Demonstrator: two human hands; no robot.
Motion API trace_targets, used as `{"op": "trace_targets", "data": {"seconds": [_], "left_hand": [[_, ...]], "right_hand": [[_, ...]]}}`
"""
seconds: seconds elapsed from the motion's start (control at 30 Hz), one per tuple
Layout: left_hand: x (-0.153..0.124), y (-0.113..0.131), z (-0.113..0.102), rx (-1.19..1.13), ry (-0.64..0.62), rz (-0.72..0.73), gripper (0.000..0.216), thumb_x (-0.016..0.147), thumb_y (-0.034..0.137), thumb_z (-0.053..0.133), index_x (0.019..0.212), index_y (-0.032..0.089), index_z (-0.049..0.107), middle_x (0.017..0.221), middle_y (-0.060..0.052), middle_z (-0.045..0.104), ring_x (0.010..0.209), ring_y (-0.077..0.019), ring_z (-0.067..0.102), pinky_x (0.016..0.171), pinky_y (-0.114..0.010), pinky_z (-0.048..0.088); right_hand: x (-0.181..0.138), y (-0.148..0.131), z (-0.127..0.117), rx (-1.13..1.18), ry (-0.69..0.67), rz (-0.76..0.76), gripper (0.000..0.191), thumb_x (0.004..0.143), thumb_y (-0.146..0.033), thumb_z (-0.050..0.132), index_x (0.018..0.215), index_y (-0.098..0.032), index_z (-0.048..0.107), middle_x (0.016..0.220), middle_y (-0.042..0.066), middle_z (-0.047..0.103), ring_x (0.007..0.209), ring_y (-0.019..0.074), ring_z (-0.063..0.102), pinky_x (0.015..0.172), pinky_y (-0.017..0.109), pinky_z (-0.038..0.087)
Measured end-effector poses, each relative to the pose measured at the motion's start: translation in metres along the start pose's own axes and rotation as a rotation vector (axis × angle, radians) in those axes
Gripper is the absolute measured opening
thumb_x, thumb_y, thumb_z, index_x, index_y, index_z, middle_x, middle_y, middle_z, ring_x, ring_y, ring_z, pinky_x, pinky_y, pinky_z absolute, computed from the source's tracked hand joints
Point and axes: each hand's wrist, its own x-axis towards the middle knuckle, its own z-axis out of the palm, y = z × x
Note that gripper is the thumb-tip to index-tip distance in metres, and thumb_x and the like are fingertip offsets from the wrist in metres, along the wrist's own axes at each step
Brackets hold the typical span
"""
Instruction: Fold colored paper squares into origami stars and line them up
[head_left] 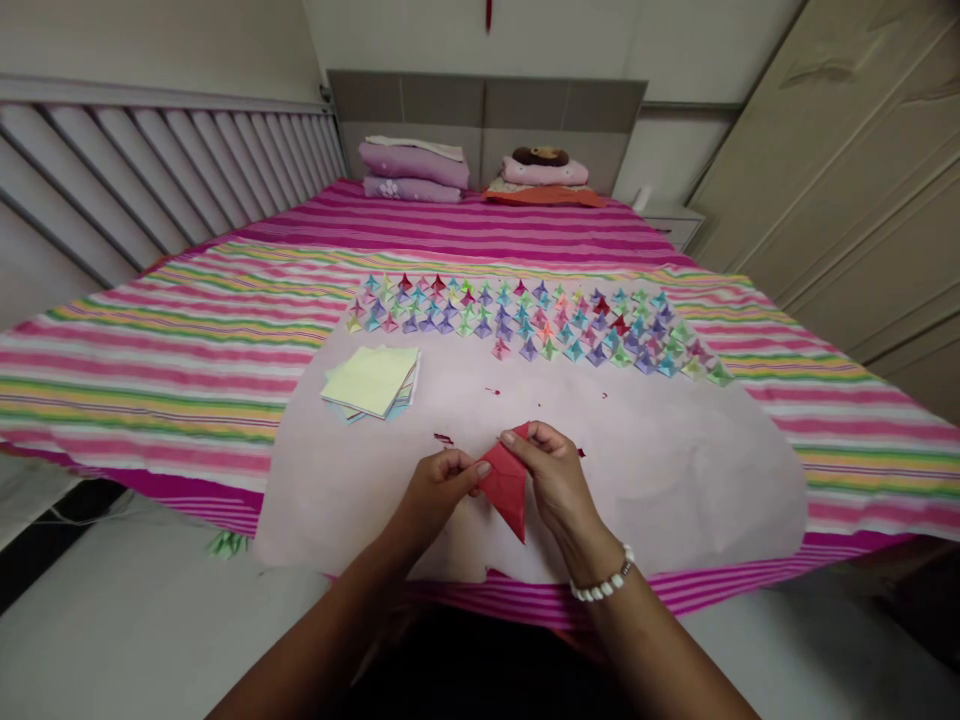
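A red folded piece of paper [507, 490] is held between both hands above a pale sheet [660, 500] on the bed. My left hand [442, 490] pinches its left corner between thumb and fingers. At the upper right edge, my right hand [551, 470] grips the same paper, its thumb on top. A point of the paper hangs downward. To the upper left lies a stack of square papers [371, 382], pale yellow on top. Beyond the hands stand rows of small folded paper pieces [525, 320] in many colours.
Dark red paper scraps [444, 438] lie on the sheet around the hands. A striped bedspread [165, 340] surrounds it. Folded purple bedding [414, 170] sits by the headboard [420, 105]. A barred rail [180, 170] runs along the left. Something green [227, 543] is on the floor.
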Motion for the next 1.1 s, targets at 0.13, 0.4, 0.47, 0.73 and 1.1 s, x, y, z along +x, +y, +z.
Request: {"op": "trace_targets", "data": {"seconds": [0.13, 0.4, 0.47, 0.73, 1.1], "left_hand": [[0.001, -0.001, 0.000, 0.066, 0.013, 0.039, 0.028, 0.071, 0.039, 0.067, 0.059, 0.016, 0.058, 0.054, 0.003, 0.055, 0.056, -0.0112, 0.048, 0.058, -0.025, 0.036], [0.002, -0.004, -0.001, -0.051, 0.139, 0.111, 0.027, 0.077, 0.039, 0.064, 0.064, 0.017, 0.058, 0.061, 0.002, 0.056, 0.063, -0.0117, 0.049, 0.064, -0.025, 0.038], [0.001, -0.003, -0.001, -0.091, 0.155, 0.111, 0.026, 0.076, 0.038, 0.065, 0.064, 0.017, 0.058, 0.060, 0.003, 0.055, 0.063, -0.0116, 0.048, 0.064, -0.024, 0.038], [-0.003, 0.001, -0.001, -0.066, 0.082, 0.119, 0.024, 0.074, 0.037, 0.068, 0.065, 0.016, 0.061, 0.060, 0.003, 0.056, 0.062, -0.0120, 0.049, 0.064, -0.025, 0.038], [0.001, -0.010, -0.005, -0.314, -0.119, -0.036, 0.030, 0.075, 0.044, 0.068, 0.072, 0.015, 0.059, 0.062, 0.003, 0.050, 0.058, -0.0094, 0.039, 0.060, -0.023, 0.032]], "right_hand": [[0.003, -0.001, -0.003, 0.028, 0.088, -0.054, 0.021, 0.064, -0.031, 0.080, 0.060, -0.019, 0.063, 0.054, -0.005, 0.056, 0.051, 0.0092, 0.046, 0.053, 0.023, 0.036], [-0.003, -0.002, -0.005, 0.083, -0.180, 0.054, 0.040, 0.067, -0.046, 0.077, 0.098, -0.021, 0.070, 0.087, 0.005, 0.072, 0.074, 0.0178, 0.063, 0.069, 0.029, 0.049], [-0.006, -0.001, -0.003, 0.078, -0.221, 0.101, 0.046, 0.056, -0.033, 0.085, 0.098, -0.021, 0.069, 0.087, 0.004, 0.073, 0.076, 0.0186, 0.065, 0.074, 0.031, 0.051], [-0.006, 0.000, -0.004, -0.044, -0.110, 0.074, 0.022, 0.057, -0.030, 0.085, 0.067, -0.019, 0.070, 0.059, -0.002, 0.066, 0.051, 0.0107, 0.054, 0.054, 0.024, 0.045], [-0.013, -0.011, 0.001, -0.027, -0.217, 0.057, 0.032, 0.076, -0.050, 0.067, 0.068, -0.019, 0.067, 0.061, 0.000, 0.059, 0.057, 0.0130, 0.049, 0.058, 0.027, 0.040]]}}
